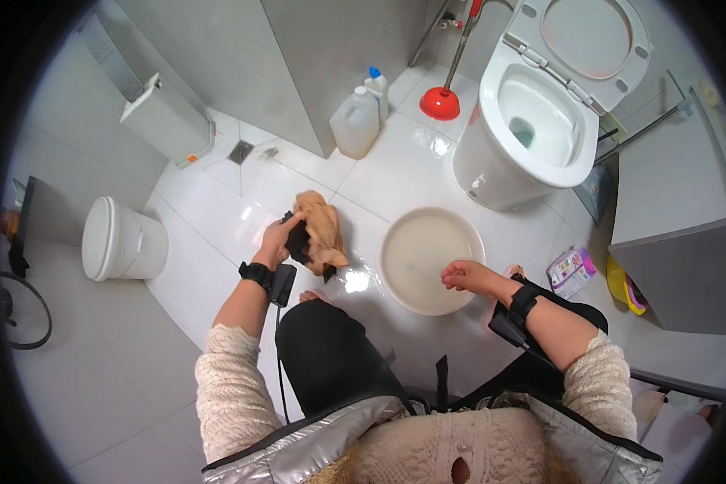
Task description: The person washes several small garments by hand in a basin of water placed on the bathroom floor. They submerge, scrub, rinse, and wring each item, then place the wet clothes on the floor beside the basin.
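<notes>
My left hand (279,240) grips a crumpled tan cloth (323,228) together with a black piece of fabric (298,240), held low over the wet tiled floor. Its thumb lies across the top of the bundle; the other fingers are mostly hidden. To the right of the bundle stands a round pale basin (383,266) filled with cloudy water. My right hand (469,277) hangs over the basin's right side, its fingers curled in and nothing visible in them. Both wrists wear black straps with small boxes.
A toilet (492,153) with its lid up stands at the far right, beside a red plunger (440,103). A plastic jug (355,125) and a blue-capped bottle (377,89) are by the wall corner. A white bucket (141,242) sits left; a purple packet (571,272) lies right.
</notes>
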{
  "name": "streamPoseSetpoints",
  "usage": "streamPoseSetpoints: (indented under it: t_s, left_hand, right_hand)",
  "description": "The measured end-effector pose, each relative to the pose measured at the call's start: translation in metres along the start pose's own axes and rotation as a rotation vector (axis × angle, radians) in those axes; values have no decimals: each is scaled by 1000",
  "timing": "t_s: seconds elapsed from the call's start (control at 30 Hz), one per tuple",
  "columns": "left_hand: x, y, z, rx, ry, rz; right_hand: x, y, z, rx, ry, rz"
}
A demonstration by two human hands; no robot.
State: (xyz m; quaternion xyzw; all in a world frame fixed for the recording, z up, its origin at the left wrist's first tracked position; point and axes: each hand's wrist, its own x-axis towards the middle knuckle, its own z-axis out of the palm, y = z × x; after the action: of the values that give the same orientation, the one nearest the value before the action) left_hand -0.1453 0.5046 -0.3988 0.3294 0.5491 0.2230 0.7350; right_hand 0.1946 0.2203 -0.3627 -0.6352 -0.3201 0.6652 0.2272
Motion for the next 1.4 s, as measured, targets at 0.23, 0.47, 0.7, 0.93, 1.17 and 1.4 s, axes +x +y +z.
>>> streamPoseSetpoints:
  t_s: [0.23,0.47,0.7,0.93,1.17,1.4]
  left_hand:
    - [-12,36,-9,-132,58,53]
    - [-107,117,43,-109,-63,214]
    - [-220,161,151,-134,-179,337]
    - [-242,136,243,-231,-360,198]
    - [-165,35,264,-277,-450,11]
    - [-88,-85,231,-38,-318,-33]
  right_hand:
    - [-1,-9,-2,-8,-23,-89]
    - [2,-17,4,-40,-32,-215]
    - [-17,-57,12,-52,99,-480]
    - [-50,-95,0,-152,584,-951]
    - [-28,-43,-34,253,432,-483]
    - [14,23,-35,-45,582,-230]
